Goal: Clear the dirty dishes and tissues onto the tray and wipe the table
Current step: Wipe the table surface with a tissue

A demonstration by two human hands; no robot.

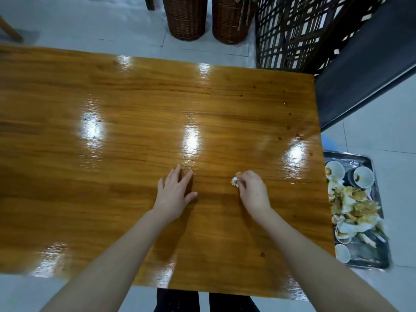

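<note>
Glossy wooden table, crumpled stained tissue in right hand fingers.

Two wicker baskets side by side on pale tiled floor; dark lattice screen just right of them.

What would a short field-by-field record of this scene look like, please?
Left hand: flat on the table, fingers straight, holding nothing
Right hand: pinches a small tissue wad on the table
Surface: glossy wood, small dark spots near its right edge
Tray: metal, beside the table's right end, holding white bowls and soiled tissues
Remaining: the tissue wad is not yet on the tray
</note>
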